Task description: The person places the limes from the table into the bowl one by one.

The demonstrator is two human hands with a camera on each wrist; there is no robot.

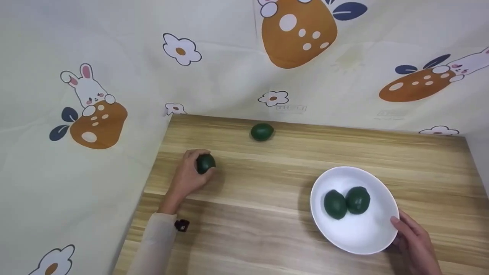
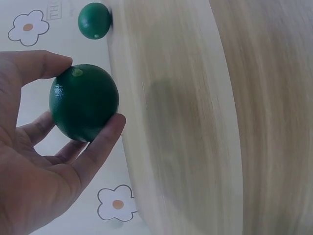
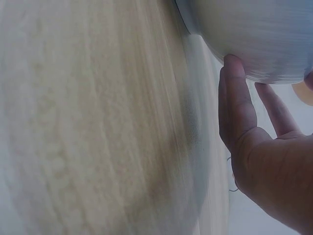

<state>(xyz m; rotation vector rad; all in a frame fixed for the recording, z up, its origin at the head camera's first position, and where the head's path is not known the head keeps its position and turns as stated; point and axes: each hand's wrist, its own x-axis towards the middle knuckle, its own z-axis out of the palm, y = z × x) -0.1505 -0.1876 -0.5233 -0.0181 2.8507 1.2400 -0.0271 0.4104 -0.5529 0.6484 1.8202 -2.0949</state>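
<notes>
My left hand (image 1: 190, 173) grips a dark green lime (image 2: 84, 103) between its thumb and fingers. In the left wrist view the lime appears held above the wooden table, with its pale stem end showing. At the right, my right hand (image 1: 416, 240) holds a white bowl (image 1: 376, 233) by its side, thumb on the rim and fingers against the outer wall. Inside the bowl two limes lie side by side, a left one (image 1: 335, 204) and a right one (image 1: 358, 200). Another lime (image 1: 262, 132) rests on the table near its back edge.
The wood-grain table (image 1: 252, 229) meets a pale cloth (image 1: 225, 76) printed with rabbits, strawberries and flowers, which rises along the back and left sides. A small dark object (image 1: 182, 225) sits at the left wrist by the sleeve.
</notes>
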